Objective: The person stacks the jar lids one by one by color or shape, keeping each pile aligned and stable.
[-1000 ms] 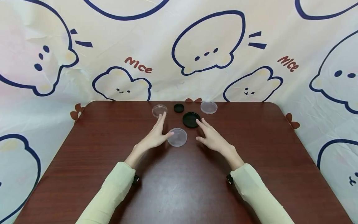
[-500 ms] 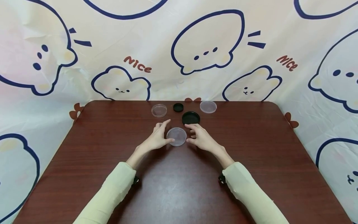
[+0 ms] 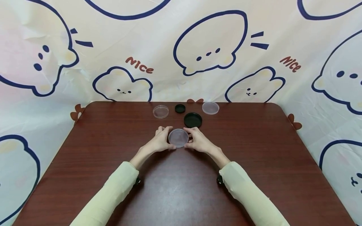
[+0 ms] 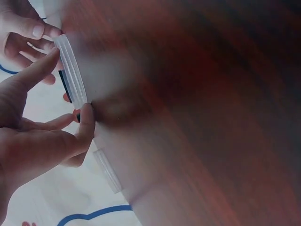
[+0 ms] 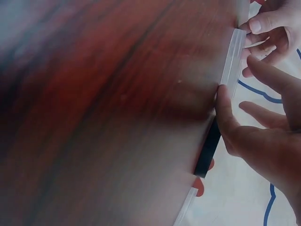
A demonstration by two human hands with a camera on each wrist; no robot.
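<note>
A round clear petri dish (image 3: 178, 138) lies flat on the brown table, between both hands. My left hand (image 3: 159, 141) holds its left side, thumb at the near edge and index finger toward the far edge. On the right side my right hand (image 3: 199, 142) grips it in the same way. Seen edge-on in the left wrist view, the petri dish (image 4: 73, 70) has the left thumb and index finger against its rim. In the right wrist view, the index finger touches the petri dish (image 5: 230, 61) and the thumb is close to its rim.
Just behind the hands stands a larger black round dish (image 3: 193, 120). Along the table's far edge are a clear dish (image 3: 160, 111), a small black dish (image 3: 180, 108) and another clear dish (image 3: 210, 108). A printed cloth (image 3: 164, 40) hangs behind the table (image 3: 85, 157).
My right hand has moved left and closed onto the petri dish. My left hand's fingers have drawn in around its left side. The other dishes have stayed put.
</note>
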